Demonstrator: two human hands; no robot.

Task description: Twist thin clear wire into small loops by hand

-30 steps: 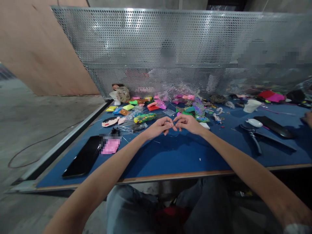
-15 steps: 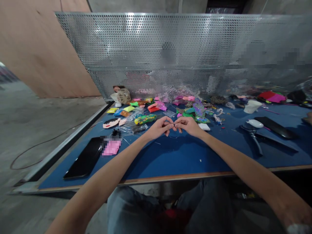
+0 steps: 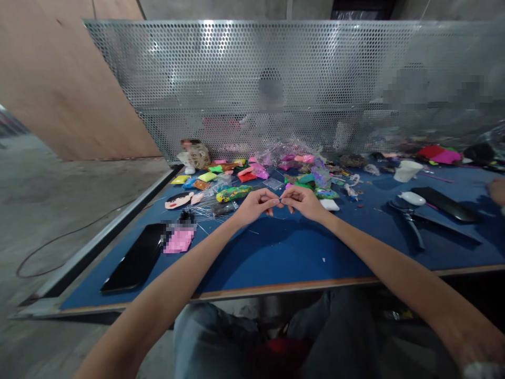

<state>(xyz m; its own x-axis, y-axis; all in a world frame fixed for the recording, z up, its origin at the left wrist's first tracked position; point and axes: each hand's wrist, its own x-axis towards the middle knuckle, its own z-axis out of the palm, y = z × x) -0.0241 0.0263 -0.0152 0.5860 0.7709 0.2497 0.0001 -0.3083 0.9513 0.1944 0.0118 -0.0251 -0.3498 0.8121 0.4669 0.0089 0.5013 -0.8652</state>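
My left hand [image 3: 258, 204] and my right hand [image 3: 302, 202] meet above the middle of the blue table [image 3: 276, 263]. Thumb and fingers of each are pinched together, and the fingertips of both nearly touch. A tiny dark bit shows between them, too small to name. Just behind my left hand lies a yellow-green patterned packet [image 3: 233, 193]. Close to my right hand is a small white packet [image 3: 329, 205]. Thin clear strands [image 3: 207, 211] are spread on the table left of my left hand.
Colourful clay packets [image 3: 209, 177] crowd the table's back, before a perforated metal panel [image 3: 236, 68]. A black phone [image 3: 136, 258] and pink piece [image 3: 179, 239] lie left. At right are a white cup [image 3: 407, 171], black case [image 3: 444, 204] and dark tool [image 3: 410, 226]. Another person's hand [image 3: 497, 190] shows far right.
My hands stay pinched together in nearly the same spot, with slight finger movement. At the far right edge, another person's hand has shifted a little. The view has moved slightly.
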